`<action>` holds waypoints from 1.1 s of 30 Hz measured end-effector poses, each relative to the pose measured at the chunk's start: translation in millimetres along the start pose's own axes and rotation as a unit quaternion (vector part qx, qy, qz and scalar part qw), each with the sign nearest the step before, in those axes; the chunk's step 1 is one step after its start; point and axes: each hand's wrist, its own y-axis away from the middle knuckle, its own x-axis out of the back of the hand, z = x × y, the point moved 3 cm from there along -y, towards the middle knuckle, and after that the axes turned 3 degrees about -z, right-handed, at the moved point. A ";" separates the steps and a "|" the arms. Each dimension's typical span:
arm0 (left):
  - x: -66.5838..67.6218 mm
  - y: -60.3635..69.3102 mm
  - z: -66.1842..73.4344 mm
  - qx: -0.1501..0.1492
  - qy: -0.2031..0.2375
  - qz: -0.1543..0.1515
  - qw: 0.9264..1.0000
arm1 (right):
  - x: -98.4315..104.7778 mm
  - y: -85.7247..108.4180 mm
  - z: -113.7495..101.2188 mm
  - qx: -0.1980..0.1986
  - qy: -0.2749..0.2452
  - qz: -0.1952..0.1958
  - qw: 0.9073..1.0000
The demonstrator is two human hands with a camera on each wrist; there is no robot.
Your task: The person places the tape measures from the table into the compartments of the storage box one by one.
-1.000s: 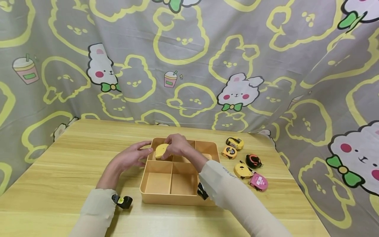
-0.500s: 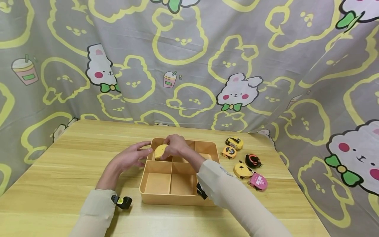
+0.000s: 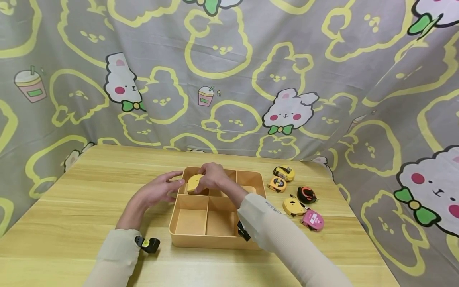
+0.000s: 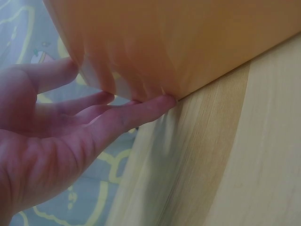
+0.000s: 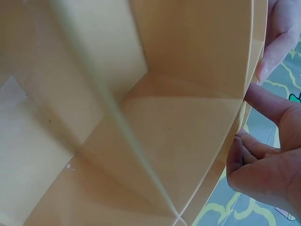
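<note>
- While the right hand (image 3: 212,175) is over the far-left compartment of the box (image 3: 211,241), its grip pinches a yellow tape measure (image 3: 194,183) inside the walls; whether that touches the compartment floor is hidden.
- With fingers spread and fairly straight, the left hand (image 3: 159,190) touches the box's outer left wall, seemingly steadying it.
- Progress looks early: this is the only tape measure visible within the box, and it is not yet let go.
- What seems left lies right of the box on the tabletop (image 3: 107,175): a corded yellow one (image 3: 285,173), a small yellow-orange one (image 3: 277,184), a black-and-orange one (image 3: 306,195), a plain yellow one (image 3: 294,207) and a pink one (image 3: 313,220).
- Sideways room around the held piece looks tight, between outer wall and partition; above, it is open.
- Two near compartments show bare floor, parted by a thin divider (image 3: 206,217); the right sleeve (image 3: 283,231) hides some of the box's right side.
- Behind the box, a strip of tabletop separates it from the patterned cloth (image 3: 222,52).
</note>
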 end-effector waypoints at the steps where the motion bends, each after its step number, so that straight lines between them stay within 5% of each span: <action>1: 0.0 0.0 -0.1 0.001 0.001 0.000 1.000 | 0.0 -0.1 0.0 0.000 0.001 0.001 1.000; 33: 0.1 -1.0 -0.8 0.004 0.005 0.006 1.000 | 2.6 8.1 -4.7 -0.001 -0.017 -0.015 1.000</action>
